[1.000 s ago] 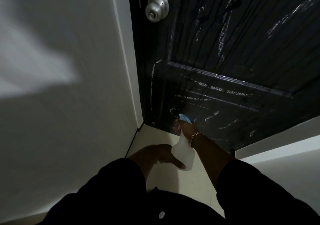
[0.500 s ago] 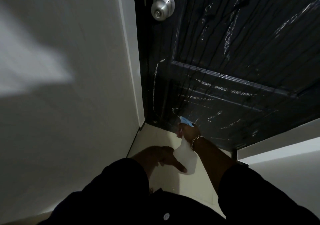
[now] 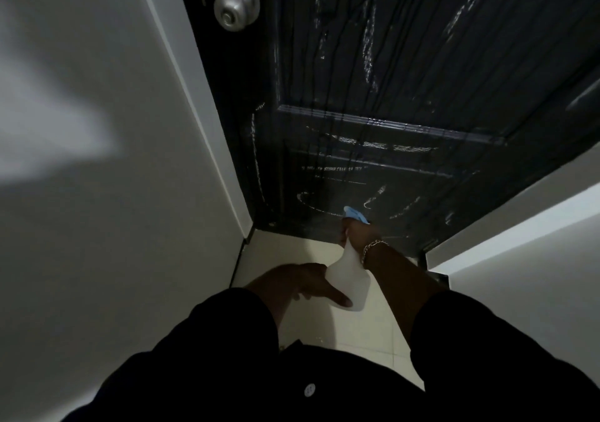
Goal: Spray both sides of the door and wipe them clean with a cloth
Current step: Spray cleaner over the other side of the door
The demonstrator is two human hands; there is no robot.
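Observation:
The black panelled door [image 3: 406, 74] fills the upper right, wet with streaks and runs of spray, its silver knob [image 3: 236, 3] at the top left. My right hand [image 3: 357, 235] grips the neck of a white spray bottle [image 3: 349, 280] with a blue nozzle [image 3: 355, 215] aimed at the door's bottom edge. My left hand [image 3: 303, 283] lies beside the bottle's base, one finger stretched along it and touching it. No cloth is visible.
A white wall [image 3: 97, 162] runs close on the left, meeting the door frame. Another white wall [image 3: 535, 259] stands at the right. Pale floor tiles [image 3: 357, 334] lie below the door. My dark sleeves fill the bottom.
The view has drifted so the door and knob sit further right in frame. Both hands and the bottle keep the same pose near the door's bottom edge.

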